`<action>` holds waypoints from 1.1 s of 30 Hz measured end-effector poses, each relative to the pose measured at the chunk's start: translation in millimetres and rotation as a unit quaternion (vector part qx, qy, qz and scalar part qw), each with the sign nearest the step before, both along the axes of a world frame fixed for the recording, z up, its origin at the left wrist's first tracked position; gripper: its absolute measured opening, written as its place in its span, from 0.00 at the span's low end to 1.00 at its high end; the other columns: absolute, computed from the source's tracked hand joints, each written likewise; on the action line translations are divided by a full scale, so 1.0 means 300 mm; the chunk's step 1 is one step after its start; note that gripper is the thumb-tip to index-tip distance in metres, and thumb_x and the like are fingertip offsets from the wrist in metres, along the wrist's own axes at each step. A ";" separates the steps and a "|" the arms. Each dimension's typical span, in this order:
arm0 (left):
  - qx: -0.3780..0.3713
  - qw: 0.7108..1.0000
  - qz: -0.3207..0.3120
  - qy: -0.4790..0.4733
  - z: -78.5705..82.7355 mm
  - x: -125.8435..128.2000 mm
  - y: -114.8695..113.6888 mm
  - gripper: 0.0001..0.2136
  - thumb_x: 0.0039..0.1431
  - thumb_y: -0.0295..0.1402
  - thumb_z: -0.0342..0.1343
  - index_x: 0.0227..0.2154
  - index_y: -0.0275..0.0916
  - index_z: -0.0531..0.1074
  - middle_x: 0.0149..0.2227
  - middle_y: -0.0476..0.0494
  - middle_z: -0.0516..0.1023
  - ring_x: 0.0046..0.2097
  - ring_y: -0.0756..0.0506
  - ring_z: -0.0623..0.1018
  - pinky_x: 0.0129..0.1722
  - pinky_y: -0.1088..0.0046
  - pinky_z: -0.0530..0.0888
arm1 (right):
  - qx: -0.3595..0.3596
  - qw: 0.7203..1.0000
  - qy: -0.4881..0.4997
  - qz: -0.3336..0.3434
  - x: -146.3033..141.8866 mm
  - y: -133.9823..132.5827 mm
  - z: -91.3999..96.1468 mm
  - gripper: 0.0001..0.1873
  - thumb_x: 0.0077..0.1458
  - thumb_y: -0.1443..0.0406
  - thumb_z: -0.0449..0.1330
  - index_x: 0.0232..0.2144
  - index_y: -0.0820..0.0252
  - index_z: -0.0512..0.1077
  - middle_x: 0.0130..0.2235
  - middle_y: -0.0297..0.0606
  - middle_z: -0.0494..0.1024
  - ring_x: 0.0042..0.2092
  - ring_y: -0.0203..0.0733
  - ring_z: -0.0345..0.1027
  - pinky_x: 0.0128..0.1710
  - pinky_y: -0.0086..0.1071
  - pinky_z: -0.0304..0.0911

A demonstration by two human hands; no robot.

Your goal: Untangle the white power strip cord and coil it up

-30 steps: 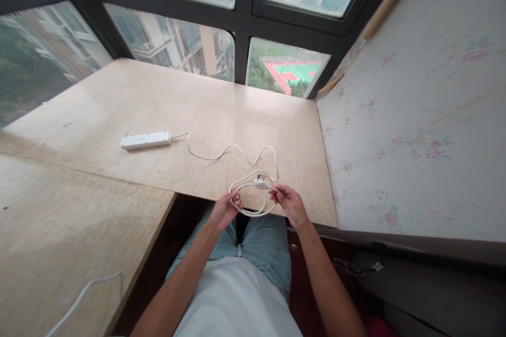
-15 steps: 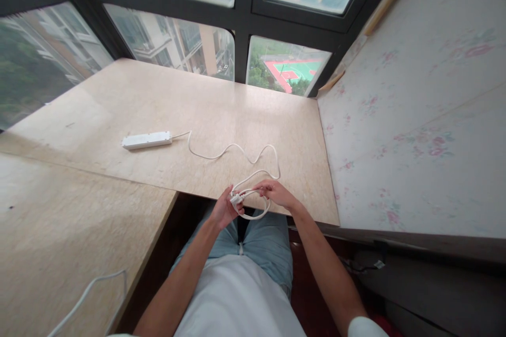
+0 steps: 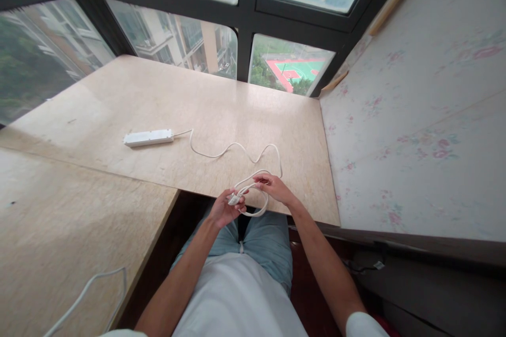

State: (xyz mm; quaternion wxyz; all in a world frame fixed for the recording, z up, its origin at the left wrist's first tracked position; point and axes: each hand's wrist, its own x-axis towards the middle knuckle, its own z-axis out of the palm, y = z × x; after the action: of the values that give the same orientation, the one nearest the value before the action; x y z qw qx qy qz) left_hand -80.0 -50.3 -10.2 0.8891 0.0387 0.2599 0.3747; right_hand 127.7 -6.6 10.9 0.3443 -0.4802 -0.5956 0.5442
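White power cord (image 3: 255, 215) is gathered in loops between two hands at the front edge of a beige windowsill (image 3: 98, 89). Its plug (image 3: 234, 199) is held in the left hand (image 3: 224, 211), with the fingers curled around it and the nearby loops. Another stretch of the cord is pinched by the right hand (image 3: 272, 188), its fingertips drawn close together. Beyond the loops, the cord is strung in waves across the windowsill to a white power strip (image 3: 149, 138), well apart from both hands. The windowsill is bordered by dark window frames (image 3: 245, 21) and floral wallpaper (image 3: 427, 147).
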 end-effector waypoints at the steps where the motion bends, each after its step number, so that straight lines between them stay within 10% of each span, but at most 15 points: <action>1: -0.001 1.000 0.012 -0.016 0.004 0.002 0.001 0.18 0.55 0.36 0.53 0.42 0.25 0.72 0.26 0.45 0.68 0.23 0.54 0.62 0.29 0.73 0.64 | -0.008 1.000 0.017 -0.019 0.002 -0.003 0.001 0.14 0.49 0.63 0.64 0.40 0.58 0.77 0.41 0.38 0.78 0.41 0.40 0.70 0.44 0.34 0.64; 7: -0.004 0.990 0.119 -0.069 0.035 0.011 0.005 0.15 0.54 0.33 0.51 0.41 0.28 0.71 0.24 0.50 0.62 0.23 0.55 0.59 0.29 0.74 0.62 | -0.114 0.973 0.141 -0.140 0.016 -0.057 0.003 0.20 0.47 0.59 0.68 0.43 0.58 0.74 0.44 0.40 0.77 0.45 0.39 0.70 0.47 0.34 0.64; 13: 0.005 0.978 0.179 -0.106 0.058 0.037 -0.006 0.13 0.54 0.28 0.50 0.42 0.31 0.70 0.25 0.50 0.62 0.26 0.54 0.65 0.34 0.72 0.67 | -0.239 0.887 0.354 -0.177 -0.077 -0.174 -0.017 0.21 0.46 0.58 0.69 0.41 0.61 0.72 0.42 0.42 0.78 0.43 0.41 0.73 0.47 0.35 0.66; 19: -0.010 0.979 0.181 -0.091 0.060 0.063 -0.017 0.10 0.56 0.24 0.50 0.41 0.32 0.71 0.31 0.44 0.72 0.36 0.49 0.74 0.45 0.67 0.71 | -0.217 0.825 0.484 -0.195 -0.209 -0.216 -0.024 0.16 0.49 0.63 0.67 0.41 0.59 0.71 0.43 0.40 0.78 0.42 0.38 0.73 0.45 0.31 0.67; 33: 0.007 0.996 0.080 0.032 -0.007 0.057 -0.044 0.09 0.50 0.24 0.59 0.36 0.31 0.76 0.39 0.39 0.78 0.41 0.46 0.78 0.44 0.70 0.72 | -0.187 0.841 0.433 -0.265 -0.162 -0.201 -0.035 0.12 0.51 0.61 0.65 0.37 0.61 0.72 0.25 0.32 0.75 0.32 0.36 0.72 0.37 0.31 0.68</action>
State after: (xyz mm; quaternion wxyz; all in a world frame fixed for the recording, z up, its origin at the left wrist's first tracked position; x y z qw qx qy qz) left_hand -62.8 -63.5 -12.2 0.8471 0.0360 0.2881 0.4452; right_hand 79.2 -66.8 0.4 0.6019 -0.3899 -0.1232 0.6859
